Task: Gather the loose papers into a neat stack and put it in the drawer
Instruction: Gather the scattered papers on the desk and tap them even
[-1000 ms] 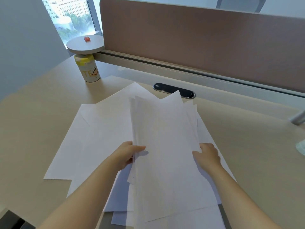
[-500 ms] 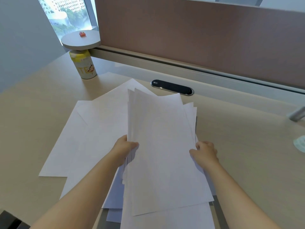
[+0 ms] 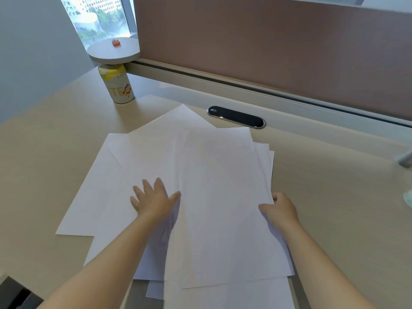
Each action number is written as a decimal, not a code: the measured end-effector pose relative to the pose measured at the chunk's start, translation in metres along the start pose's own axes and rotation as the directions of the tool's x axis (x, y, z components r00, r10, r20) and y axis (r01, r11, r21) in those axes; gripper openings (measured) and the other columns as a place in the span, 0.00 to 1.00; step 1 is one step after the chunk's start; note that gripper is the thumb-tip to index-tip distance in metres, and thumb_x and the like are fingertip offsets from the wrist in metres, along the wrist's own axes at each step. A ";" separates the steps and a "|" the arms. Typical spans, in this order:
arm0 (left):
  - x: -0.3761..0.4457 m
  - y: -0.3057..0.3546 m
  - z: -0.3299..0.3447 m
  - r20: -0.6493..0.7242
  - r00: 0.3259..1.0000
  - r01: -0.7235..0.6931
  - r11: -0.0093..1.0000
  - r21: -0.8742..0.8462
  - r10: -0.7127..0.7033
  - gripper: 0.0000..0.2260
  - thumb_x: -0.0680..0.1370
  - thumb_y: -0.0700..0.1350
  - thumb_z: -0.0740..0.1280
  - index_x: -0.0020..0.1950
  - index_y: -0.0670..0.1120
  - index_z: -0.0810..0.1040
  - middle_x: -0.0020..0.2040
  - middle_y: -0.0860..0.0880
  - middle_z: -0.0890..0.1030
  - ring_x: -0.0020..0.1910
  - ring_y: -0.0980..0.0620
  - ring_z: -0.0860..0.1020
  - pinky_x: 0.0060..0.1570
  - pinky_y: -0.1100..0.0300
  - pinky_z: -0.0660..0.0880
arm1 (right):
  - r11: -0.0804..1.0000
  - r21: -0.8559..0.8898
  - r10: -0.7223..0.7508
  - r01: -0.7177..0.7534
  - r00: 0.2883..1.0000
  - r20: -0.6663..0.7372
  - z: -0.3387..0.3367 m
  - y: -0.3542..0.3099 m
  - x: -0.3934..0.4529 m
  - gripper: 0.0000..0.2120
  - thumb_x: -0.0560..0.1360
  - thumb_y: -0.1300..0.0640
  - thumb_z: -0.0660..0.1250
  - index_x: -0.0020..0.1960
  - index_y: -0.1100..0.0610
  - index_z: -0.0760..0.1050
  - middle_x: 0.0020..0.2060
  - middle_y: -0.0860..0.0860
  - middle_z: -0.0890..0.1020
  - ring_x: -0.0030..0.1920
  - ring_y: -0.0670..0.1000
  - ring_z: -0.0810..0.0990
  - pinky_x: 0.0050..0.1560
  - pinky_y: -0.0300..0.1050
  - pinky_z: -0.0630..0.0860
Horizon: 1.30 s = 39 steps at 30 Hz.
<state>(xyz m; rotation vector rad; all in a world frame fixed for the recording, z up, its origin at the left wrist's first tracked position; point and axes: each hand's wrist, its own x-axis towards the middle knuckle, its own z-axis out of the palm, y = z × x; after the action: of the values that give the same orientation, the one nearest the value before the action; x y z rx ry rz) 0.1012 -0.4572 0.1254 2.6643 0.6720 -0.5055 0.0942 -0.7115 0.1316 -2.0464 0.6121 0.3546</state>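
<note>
Several white papers [image 3: 214, 197] lie fanned and overlapping on the beige desk [image 3: 334, 197]. A partly gathered pile sits in the middle, and looser sheets [image 3: 93, 192] spread out to the left. My left hand [image 3: 153, 199] rests flat with fingers spread on the left sheets, its thumb against the pile's left edge. My right hand [image 3: 279, 207] grips the pile's right edge, thumb on top and fingers underneath. No drawer is clearly in view.
A yellow-and-white canister [image 3: 118, 84] stands at the back left under a round grey disc [image 3: 113, 51] carrying a small red object. A black cable grommet [image 3: 236, 117] lies behind the papers. A brown partition [image 3: 267, 45] closes the desk's far side. Something dark [image 3: 13, 293] shows at the bottom left.
The pile that both hands held raised now lies flat on the desk. My left hand let go of its left edge and spread out flat on the sheets to the left.
</note>
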 end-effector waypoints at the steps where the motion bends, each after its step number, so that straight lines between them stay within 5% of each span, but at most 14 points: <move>1: 0.001 -0.006 0.001 0.032 0.999 0.014 1.000 0.009 -0.014 0.33 0.77 0.61 0.54 0.77 0.47 0.48 0.79 0.42 0.48 0.77 0.38 0.45 0.74 0.42 0.48 | 1.000 -0.002 -0.002 0.002 1.000 -0.003 0.003 -0.001 0.001 0.14 0.72 0.68 0.62 0.58 0.67 0.72 0.49 0.58 0.76 0.37 0.51 0.72 0.23 0.30 0.68; 4: 0.001 -0.006 0.002 0.057 0.997 -0.061 0.998 0.032 0.059 0.34 0.77 0.61 0.51 0.77 0.45 0.44 0.79 0.43 0.47 0.77 0.39 0.45 0.74 0.46 0.50 | 0.995 -0.095 -0.035 0.033 0.999 -0.018 0.015 -0.007 0.002 0.16 0.73 0.65 0.62 0.60 0.67 0.72 0.59 0.60 0.71 0.47 0.54 0.72 0.40 0.38 0.71; 8: -0.003 0.008 0.000 0.054 0.986 -0.146 0.977 -0.152 0.156 0.35 0.77 0.60 0.55 0.77 0.43 0.47 0.78 0.42 0.55 0.76 0.41 0.55 0.71 0.49 0.58 | 0.985 -0.170 -0.036 0.037 0.999 0.007 0.028 -0.013 0.005 0.18 0.73 0.62 0.62 0.62 0.65 0.71 0.62 0.61 0.67 0.59 0.60 0.74 0.58 0.47 0.72; 13: 0.005 -0.016 -0.018 -0.105 0.993 0.044 0.989 -0.144 -0.059 0.28 0.76 0.57 0.59 0.72 0.44 0.61 0.71 0.43 0.68 0.70 0.41 0.65 0.65 0.48 0.63 | 0.984 -0.174 0.023 -0.022 1.000 0.000 0.026 -0.017 0.006 0.16 0.68 0.61 0.63 0.55 0.62 0.75 0.57 0.62 0.76 0.53 0.61 0.78 0.51 0.49 0.75; 16: 0.006 -0.028 -0.018 -0.027 0.989 0.137 0.979 -0.150 -0.142 0.29 0.75 0.58 0.60 0.71 0.43 0.61 0.71 0.42 0.64 0.70 0.40 0.61 0.64 0.47 0.63 | 0.974 -0.225 0.031 -0.031 1.000 -0.003 0.030 -0.022 0.003 0.04 0.69 0.61 0.63 0.43 0.58 0.73 0.57 0.63 0.74 0.49 0.58 0.74 0.48 0.47 0.72; 18: 0.008 -0.030 -0.021 0.000 0.988 0.150 0.961 -0.234 -0.154 0.30 0.76 0.56 0.61 0.72 0.42 0.59 0.72 0.41 0.62 0.70 0.38 0.61 0.63 0.47 0.64 | 0.955 -0.295 0.030 -0.028 1.000 0.002 0.034 -0.026 0.000 0.09 0.70 0.60 0.62 0.34 0.53 0.65 0.59 0.62 0.71 0.52 0.58 0.70 0.49 0.47 0.70; 22: 0.017 -0.041 -0.031 0.117 0.975 0.223 0.872 -0.436 -0.191 0.27 0.76 0.50 0.62 0.70 0.36 0.61 0.70 0.38 0.63 0.66 0.35 0.68 0.63 0.46 0.67 | 0.909 -0.415 0.022 -0.039 0.999 -0.045 0.041 -0.029 -0.006 0.04 0.73 0.58 0.61 0.40 0.54 0.67 0.60 0.58 0.67 0.61 0.60 0.67 0.57 0.48 0.68; 25: 0.020 -0.053 -0.032 0.176 0.975 0.209 0.805 -0.555 -0.132 0.20 0.75 0.49 0.64 0.61 0.38 0.69 0.61 0.40 0.73 0.63 0.38 0.72 0.61 0.48 0.70 | 0.937 -0.348 -0.024 0.035 0.999 0.037 0.047 -0.029 -0.002 0.15 0.72 0.62 0.61 0.30 0.55 0.60 0.48 0.57 0.66 0.46 0.56 0.70 0.34 0.40 0.65; 27: 0.018 -0.056 -0.031 0.144 0.979 0.200 0.806 -0.557 -0.143 0.13 0.73 0.51 0.66 0.50 0.43 0.71 0.54 0.42 0.74 0.60 0.40 0.73 0.55 0.50 0.71 | 0.965 -0.254 -0.050 0.062 0.997 0.056 0.051 -0.029 0.001 0.15 0.72 0.66 0.60 0.30 0.57 0.61 0.44 0.57 0.69 0.39 0.54 0.68 0.28 0.39 0.58; 29: 0.019 -0.059 -0.032 0.113 0.974 0.227 0.791 -0.567 -0.199 0.18 0.72 0.52 0.68 0.55 0.42 0.72 0.60 0.42 0.72 0.63 0.40 0.71 0.53 0.51 0.70 | 0.994 -0.100 -0.030 0.033 0.999 0.030 0.055 -0.029 0.000 0.08 0.71 0.68 0.60 0.36 0.60 0.65 0.42 0.56 0.72 0.37 0.54 0.69 0.29 0.40 0.61; 32: 0.028 -0.065 -0.037 0.174 0.962 0.271 0.656 -0.705 -0.211 0.31 0.70 0.54 0.70 0.64 0.35 0.68 0.65 0.37 0.71 0.65 0.36 0.71 0.63 0.46 0.70 | 0.977 0.204 0.051 -0.068 0.995 0.087 0.056 -0.030 -0.001 0.11 0.70 0.73 0.61 0.36 0.60 0.66 0.38 0.55 0.72 0.36 0.53 0.71 0.37 0.40 0.68; 34: 0.031 -0.070 -0.041 0.221 0.956 0.293 0.548 -0.784 -0.194 0.24 0.69 0.49 0.73 0.56 0.34 0.73 0.50 0.38 0.77 0.54 0.39 0.76 0.56 0.49 0.73 | 0.966 0.233 0.073 -0.110 0.984 0.162 0.054 -0.032 -0.003 0.05 0.72 0.72 0.63 0.42 0.65 0.72 0.42 0.58 0.76 0.41 0.55 0.75 0.41 0.44 0.73; 36: 0.031 -0.075 -0.043 0.237 0.957 0.289 0.568 -0.771 -0.164 0.09 0.68 0.41 0.73 0.41 0.37 0.76 0.33 0.43 0.74 0.36 0.44 0.74 0.40 0.58 0.71 | 0.969 0.211 0.090 -0.130 0.978 0.185 0.054 -0.035 -0.005 0.10 0.73 0.72 0.63 0.54 0.71 0.74 0.49 0.62 0.79 0.49 0.61 0.78 0.50 0.51 0.76; 39: 0.029 -0.081 -0.039 0.188 0.968 0.250 0.640 -0.727 -0.166 0.15 0.75 0.34 0.63 0.28 0.42 0.69 0.27 0.46 0.67 0.27 0.49 0.65 0.28 0.63 0.60 | 0.949 0.296 0.072 -0.110 0.988 0.139 0.058 -0.035 -0.003 0.16 0.72 0.76 0.60 0.60 0.72 0.71 0.60 0.67 0.77 0.60 0.65 0.76 0.64 0.56 0.70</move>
<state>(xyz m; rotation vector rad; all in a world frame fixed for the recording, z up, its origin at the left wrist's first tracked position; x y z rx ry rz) 0.0937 -0.3630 0.1280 1.7697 0.9208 -0.3172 0.1101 -0.6457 0.1275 -1.6924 0.6421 0.4147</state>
